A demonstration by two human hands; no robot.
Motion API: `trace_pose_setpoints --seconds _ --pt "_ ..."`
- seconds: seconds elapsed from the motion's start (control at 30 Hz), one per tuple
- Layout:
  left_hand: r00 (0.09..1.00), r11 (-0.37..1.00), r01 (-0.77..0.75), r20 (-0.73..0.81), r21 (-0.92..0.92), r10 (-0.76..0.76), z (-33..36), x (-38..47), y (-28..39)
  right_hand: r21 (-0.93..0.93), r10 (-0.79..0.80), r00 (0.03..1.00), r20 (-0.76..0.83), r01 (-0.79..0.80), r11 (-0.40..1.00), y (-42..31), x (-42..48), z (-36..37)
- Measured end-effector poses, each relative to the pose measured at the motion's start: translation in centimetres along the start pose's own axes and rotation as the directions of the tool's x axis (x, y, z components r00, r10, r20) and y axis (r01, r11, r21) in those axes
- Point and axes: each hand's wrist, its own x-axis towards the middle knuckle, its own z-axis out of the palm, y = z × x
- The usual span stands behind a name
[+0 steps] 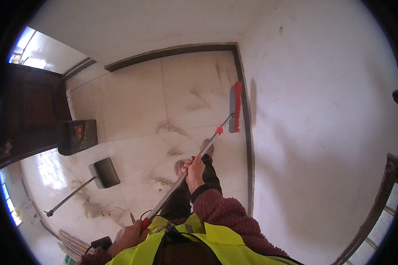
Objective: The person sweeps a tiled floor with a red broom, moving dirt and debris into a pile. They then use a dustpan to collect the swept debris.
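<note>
A long metal-handled push broom (232, 109) with a grey head and red bristles lies along the dark baseboard at the foot of the right wall. My right hand (195, 169) is closed around the middle of its handle. My left hand (129, 236) grips the red end of the handle close to my waist. Left of my feet, a grey long-handled dustpan (106, 174) rests on the tiled floor. Dark smudges and bits of dirt (102, 210) mark the tiles, several of them below the dustpan and around my shoes (207, 148).
A dark bin-like container (83, 136) stands beside a dark wooden door (36, 109) at the left. A bundle of thin sticks (71, 243) is at the lower left. White walls meet at the upper right, edged by a dark baseboard (248, 145).
</note>
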Motion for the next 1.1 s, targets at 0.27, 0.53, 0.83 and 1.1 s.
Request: trace_pose_setpoints --seconds 0.27,0.53,0.83,1.1 --pt "0.956 0.957 -0.285 0.084 0.061 0.280 -4.6 0.9 0.1 -0.157 -0.078 0.954 -0.289 0.033 0.987 2.5 1.1 -7.0" --pt "0.909 0.908 -0.417 0.042 0.038 0.416 -3.2 6.4 4.2 -0.123 -0.130 0.965 -0.227 0.104 0.987 -2.3 6.7 -8.3" --pt "0.856 0.809 -0.509 -0.269 -0.293 0.441 -3.1 11.0 10.3 -0.428 -0.286 0.958 0.006 0.261 0.865 -12.3 11.8 2.1" --pt "0.905 0.828 -0.422 -0.231 -0.370 0.358 -4.0 10.0 8.3 -0.434 -0.263 0.946 0.191 0.321 0.842 -8.8 9.9 3.4"
